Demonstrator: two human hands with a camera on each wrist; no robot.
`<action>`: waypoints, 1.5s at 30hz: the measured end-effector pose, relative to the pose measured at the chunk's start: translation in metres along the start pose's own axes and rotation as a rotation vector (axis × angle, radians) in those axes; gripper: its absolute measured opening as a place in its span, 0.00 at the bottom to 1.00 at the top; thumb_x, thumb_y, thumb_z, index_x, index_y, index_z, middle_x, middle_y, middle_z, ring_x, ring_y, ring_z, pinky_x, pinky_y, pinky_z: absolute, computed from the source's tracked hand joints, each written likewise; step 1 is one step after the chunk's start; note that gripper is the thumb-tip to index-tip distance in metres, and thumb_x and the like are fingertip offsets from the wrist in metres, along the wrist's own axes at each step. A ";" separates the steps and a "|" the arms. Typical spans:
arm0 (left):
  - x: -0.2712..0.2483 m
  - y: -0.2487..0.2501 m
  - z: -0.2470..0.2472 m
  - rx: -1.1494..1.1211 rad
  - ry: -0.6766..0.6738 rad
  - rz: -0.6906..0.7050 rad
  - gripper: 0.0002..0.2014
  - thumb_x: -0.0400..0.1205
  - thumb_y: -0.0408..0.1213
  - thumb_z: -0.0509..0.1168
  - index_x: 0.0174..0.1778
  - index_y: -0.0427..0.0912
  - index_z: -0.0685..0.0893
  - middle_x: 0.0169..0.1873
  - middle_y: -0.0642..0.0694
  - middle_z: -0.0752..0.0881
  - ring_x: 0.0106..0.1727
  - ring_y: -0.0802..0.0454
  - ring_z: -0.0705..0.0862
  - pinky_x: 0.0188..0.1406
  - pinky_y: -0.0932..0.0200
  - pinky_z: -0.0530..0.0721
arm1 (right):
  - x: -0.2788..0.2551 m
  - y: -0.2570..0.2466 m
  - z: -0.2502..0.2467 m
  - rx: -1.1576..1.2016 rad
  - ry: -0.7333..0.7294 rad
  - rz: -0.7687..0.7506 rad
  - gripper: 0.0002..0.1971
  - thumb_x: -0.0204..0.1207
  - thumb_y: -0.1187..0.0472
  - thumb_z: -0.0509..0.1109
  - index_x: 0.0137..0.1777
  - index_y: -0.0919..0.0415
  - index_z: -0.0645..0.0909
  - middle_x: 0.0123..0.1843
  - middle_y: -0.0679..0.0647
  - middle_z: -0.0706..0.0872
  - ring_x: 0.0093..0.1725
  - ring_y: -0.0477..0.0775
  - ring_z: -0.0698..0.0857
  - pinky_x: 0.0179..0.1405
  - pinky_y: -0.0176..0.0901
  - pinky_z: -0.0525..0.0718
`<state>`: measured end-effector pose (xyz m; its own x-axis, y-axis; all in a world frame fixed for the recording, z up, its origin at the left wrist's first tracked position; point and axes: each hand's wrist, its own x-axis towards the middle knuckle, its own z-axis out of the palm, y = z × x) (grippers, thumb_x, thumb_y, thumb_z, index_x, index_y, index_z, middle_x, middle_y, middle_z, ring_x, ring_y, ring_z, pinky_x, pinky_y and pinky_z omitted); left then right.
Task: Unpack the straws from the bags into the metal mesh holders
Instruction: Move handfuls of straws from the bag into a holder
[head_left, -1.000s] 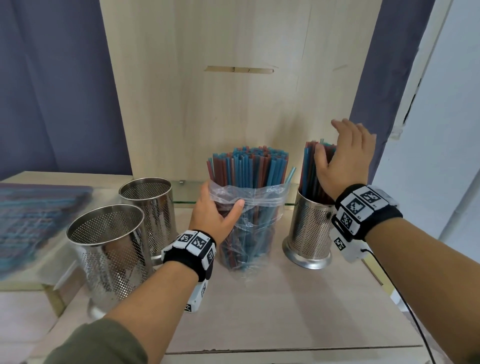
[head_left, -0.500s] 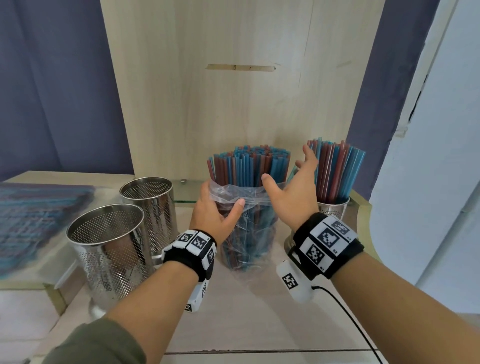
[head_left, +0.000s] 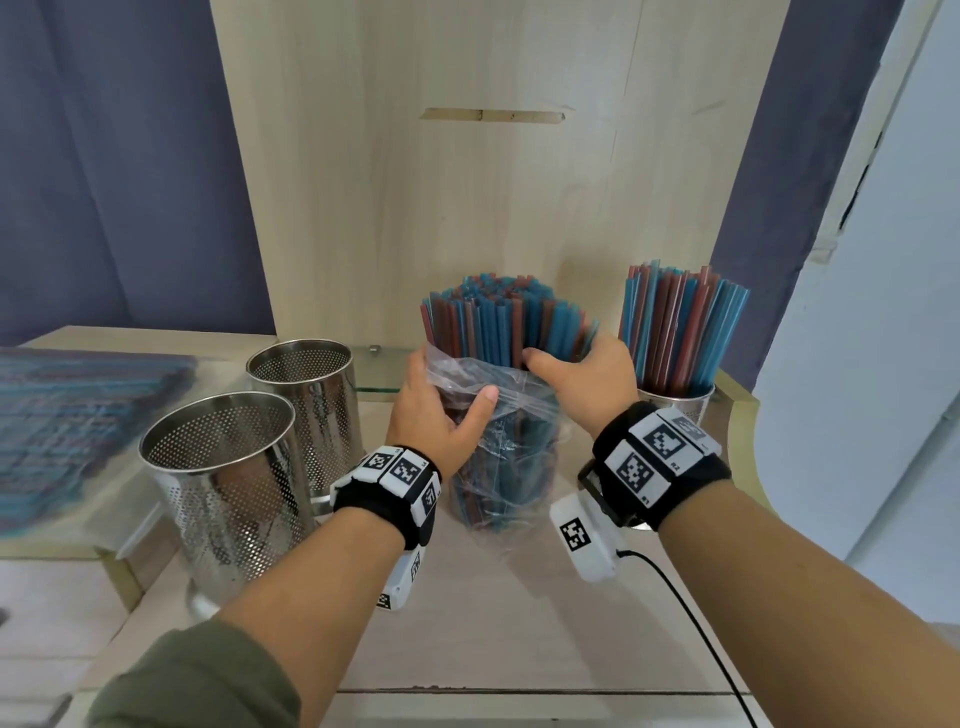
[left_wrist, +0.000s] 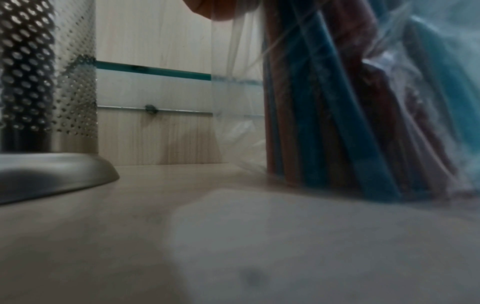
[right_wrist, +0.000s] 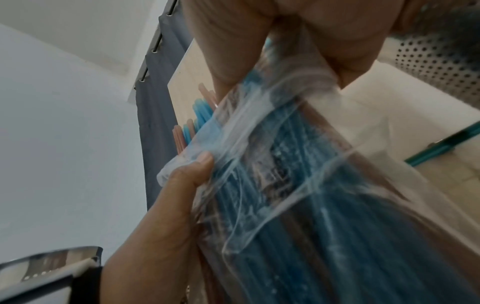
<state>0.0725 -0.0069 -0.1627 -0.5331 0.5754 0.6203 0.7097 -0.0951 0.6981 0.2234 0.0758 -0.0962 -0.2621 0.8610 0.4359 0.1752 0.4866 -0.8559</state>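
A clear plastic bag (head_left: 501, 457) stands upright mid-table, packed with blue and red straws (head_left: 498, 317) that stick out of its open top. My left hand (head_left: 441, 415) grips the bag's left side near the rim, thumb on the front. My right hand (head_left: 579, 376) curls round the straw bundle just above the rim, from the right. The right wrist view shows the crumpled bag (right_wrist: 285, 185), the left thumb (right_wrist: 197, 164) and my right hand (right_wrist: 285, 35) from below. The left wrist view shows the bag's base (left_wrist: 350, 133) resting on the table.
Two empty perforated metal holders (head_left: 223, 467) (head_left: 306, 395) stand left of the bag. A third holder (head_left: 685, 408) at the right holds upright straws (head_left: 680, 327). A flat packet of straws (head_left: 67, 410) lies far left. A wooden panel (head_left: 493, 182) rises behind; the table edge is near.
My right hand left the straws in the right holder, swung left and closed round the bundle in the bag. The left hand kept its hold on the bag.
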 end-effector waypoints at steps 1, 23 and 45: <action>0.000 0.001 -0.001 0.001 -0.007 -0.005 0.40 0.70 0.66 0.64 0.69 0.39 0.69 0.51 0.47 0.84 0.51 0.49 0.85 0.49 0.56 0.84 | 0.001 0.001 -0.001 -0.022 -0.011 -0.010 0.15 0.69 0.56 0.82 0.53 0.61 0.85 0.44 0.51 0.90 0.46 0.51 0.90 0.49 0.50 0.90; 0.002 -0.003 0.001 0.040 -0.041 -0.048 0.45 0.72 0.69 0.61 0.76 0.38 0.64 0.62 0.42 0.83 0.61 0.45 0.83 0.61 0.46 0.84 | 0.035 -0.047 -0.022 0.281 0.101 -0.082 0.04 0.82 0.67 0.66 0.47 0.60 0.76 0.36 0.51 0.79 0.33 0.49 0.81 0.40 0.41 0.85; 0.001 0.001 0.002 0.030 -0.011 0.030 0.24 0.79 0.51 0.68 0.63 0.38 0.73 0.46 0.54 0.77 0.46 0.53 0.80 0.45 0.63 0.75 | 0.054 -0.141 -0.148 0.535 0.247 -0.291 0.09 0.82 0.61 0.68 0.42 0.63 0.74 0.28 0.50 0.78 0.28 0.50 0.80 0.33 0.41 0.82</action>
<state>0.0736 -0.0052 -0.1619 -0.5065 0.5812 0.6370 0.7389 -0.0882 0.6680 0.3251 0.0754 0.0887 0.0094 0.7447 0.6673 -0.3828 0.6192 -0.6856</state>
